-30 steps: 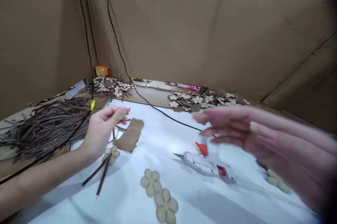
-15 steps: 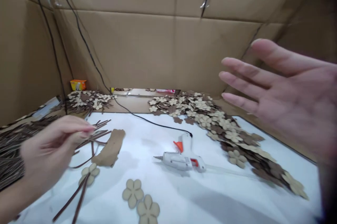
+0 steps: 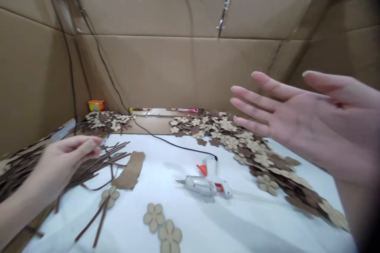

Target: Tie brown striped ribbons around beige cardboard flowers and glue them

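Note:
My left hand (image 3: 63, 162) is over the heap of thin brown strips (image 3: 89, 170) at the left, thumb and fingertips pinched; what they hold, if anything, is too small to name. My right hand (image 3: 305, 122) is raised at the right, palm showing and fingers spread, holding nothing. Between them a white glue gun (image 3: 202, 185) lies on its side on the white board. A beige flower with two brown strips (image 3: 109, 196) lies below a torn cardboard piece (image 3: 130, 170). Two beige flowers, one (image 3: 153, 217) above the other (image 3: 170, 237), lie at the front.
Beige and brown flowers form a long pile (image 3: 243, 142) at the right and a smaller pile (image 3: 108, 120) at the back left. An orange box (image 3: 96, 105) stands in the corner. Cardboard walls (image 3: 160, 71) enclose the table. A black cord (image 3: 175, 144) runs to the glue gun.
The view has tilted up, showing the top edge of the back wall. My right hand has moved left and its fingers are more spread. My left hand stays pinched near the strips.

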